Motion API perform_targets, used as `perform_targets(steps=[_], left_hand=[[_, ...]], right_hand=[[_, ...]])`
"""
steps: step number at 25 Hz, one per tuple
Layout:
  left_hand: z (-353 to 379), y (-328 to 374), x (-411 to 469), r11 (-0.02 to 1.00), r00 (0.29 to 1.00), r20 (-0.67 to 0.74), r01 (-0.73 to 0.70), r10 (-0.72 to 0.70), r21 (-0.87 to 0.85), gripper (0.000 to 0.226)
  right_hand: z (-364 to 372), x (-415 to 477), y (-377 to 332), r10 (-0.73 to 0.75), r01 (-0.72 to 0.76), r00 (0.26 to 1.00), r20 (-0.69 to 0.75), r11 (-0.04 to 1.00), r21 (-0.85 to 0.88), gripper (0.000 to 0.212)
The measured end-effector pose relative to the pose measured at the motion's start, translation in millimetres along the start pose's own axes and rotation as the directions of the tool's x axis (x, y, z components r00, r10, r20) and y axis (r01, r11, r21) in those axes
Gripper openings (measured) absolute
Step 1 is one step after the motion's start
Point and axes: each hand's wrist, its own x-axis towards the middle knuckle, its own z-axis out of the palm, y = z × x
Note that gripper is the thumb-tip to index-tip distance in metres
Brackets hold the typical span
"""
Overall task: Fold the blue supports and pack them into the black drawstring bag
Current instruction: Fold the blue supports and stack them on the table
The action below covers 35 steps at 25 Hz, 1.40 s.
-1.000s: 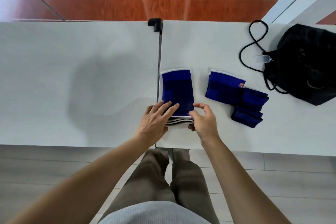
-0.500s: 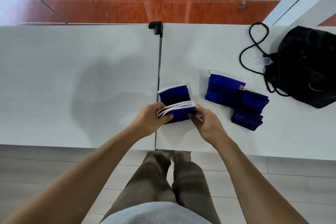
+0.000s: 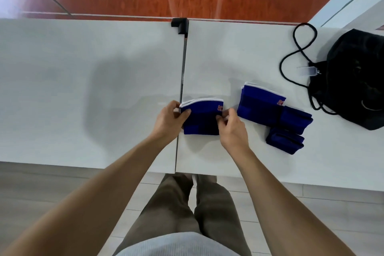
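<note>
The support [image 3: 201, 119] lies folded in half on the table [image 3: 83, 89], white-trimmed edges uppermost, just right of the seam. The left hand [image 3: 169, 123] pinches its left side; the right hand [image 3: 232, 129] pinches its right. Step in hand: folding, apparently complete for this piece. Two folded supports [image 3: 270, 110] sit near (one overlapping the other). The bag [image 3: 357, 81] lies well apart, far right. Next move calls for carrying pieces to the bag's mouth.

4 blue supports: one [image 3: 201, 119] held, three [image 3: 259, 104] [image 3: 295, 119] [image 3: 284, 141] lying right of it; 1 black drawstring bag [image 3: 357, 81]; 2 hands [image 3: 168, 122] [image 3: 233, 129].
</note>
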Motion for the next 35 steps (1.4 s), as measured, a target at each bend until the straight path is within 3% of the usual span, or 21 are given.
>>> perform_targets(steps=[5,9,13,17,22,28,31,35], left_hand=[[11,-1,12,0.979,0.956,-0.217,0.204,-0.197,0.01,0.042],[14,14,8,0.955,0.944,-0.247,0.261,-0.221,0.141,0.048],[22,9,-9,0.951,0.977,-0.156,0.183,-0.147,0.251,0.041],[18,5,-18,0.976,0.978,-0.084,0.199,-0.192,0.09,0.026],[20,11,-22,0.948,0.948,0.042,0.314,-0.317,0.057,0.027],[38,44,-29,0.996,0.989,0.142,0.022,-0.034,0.083,0.019],[59,70,-23,0.997,0.986,0.153,-0.064,0.059,0.032,0.018],[97,99,-5,0.986,0.983,0.134,-0.135,0.121,0.098,0.022]], right_hand=[[4,7,-1,0.083,-0.082,0.995,-0.047,0.996,0.015,0.024],[9,-3,-5,0.038,-0.047,0.984,-0.172,0.998,-0.046,0.022],[15,-21,-8,0.117,-0.103,0.981,-0.153,0.99,0.098,0.026],[8,-30,-6,0.277,-0.262,0.961,-0.002,0.91,0.32,0.027],[-7,-38,5,0.283,-0.295,0.956,0.083,0.92,0.258,0.019],[-42,-54,13,0.212,-0.178,0.972,-0.098,0.945,0.275,0.016],[-73,-49,23,0.174,-0.116,0.962,-0.212,0.958,0.26,0.017],[-105,-21,47,0.134,-0.092,0.949,-0.284,0.984,0.155,0.024]])
